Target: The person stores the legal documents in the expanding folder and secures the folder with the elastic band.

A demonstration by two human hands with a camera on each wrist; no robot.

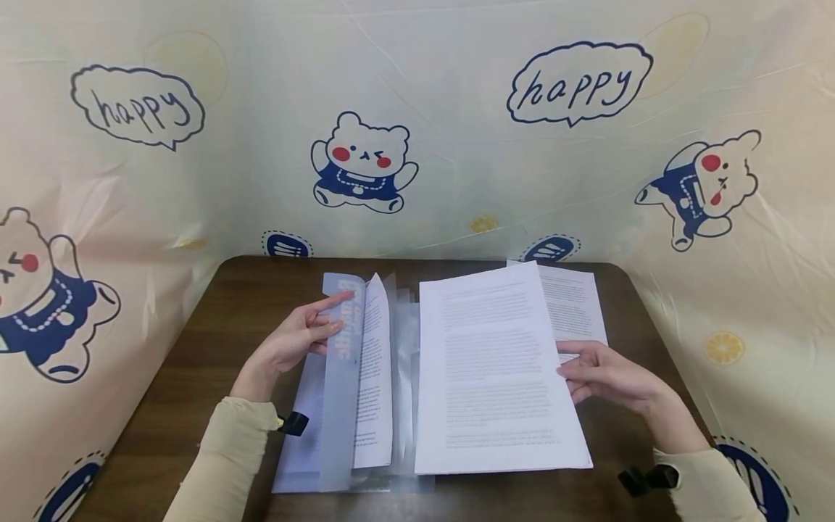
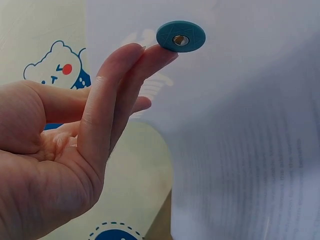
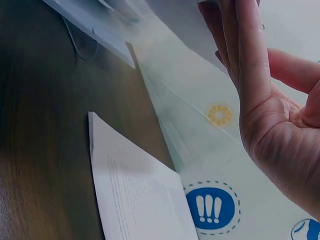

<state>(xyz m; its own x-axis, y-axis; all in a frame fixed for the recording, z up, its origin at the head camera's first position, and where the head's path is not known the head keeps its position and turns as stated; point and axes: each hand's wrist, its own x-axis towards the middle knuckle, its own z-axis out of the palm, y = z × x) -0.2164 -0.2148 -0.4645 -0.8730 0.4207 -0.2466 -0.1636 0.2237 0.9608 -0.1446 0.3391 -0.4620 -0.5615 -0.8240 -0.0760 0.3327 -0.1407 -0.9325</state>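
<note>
Your left hand reaches to the translucent blue-grey plastic folder, which stands open at the 9 o'clock side of the work. Its fingers are stretched out, with the tips lying on the folder's flap, near some pale lettering. From the left wrist, two of those fingertips meet a round teal disc with a shiny metal centre.

Your right hand, at 4 o'clock, pinches the long edge of a white printed paper stack, thumb in front; the fingers behind are partly hidden. That stack is at 3 o'clock from the folder, just beside its clear plastic pockets. Inside the folder, next to the flap, more white printed sheets stand with a curved edge.

Toward 1 o'clock, a second white printed pile lies on the dark brown wood-grain table, partly covered in your head view by the stack you hold. The right wrist also shows a thin cord looping by the folder. At 12 o'clock hangs a pale curtain printed with bears.
</note>
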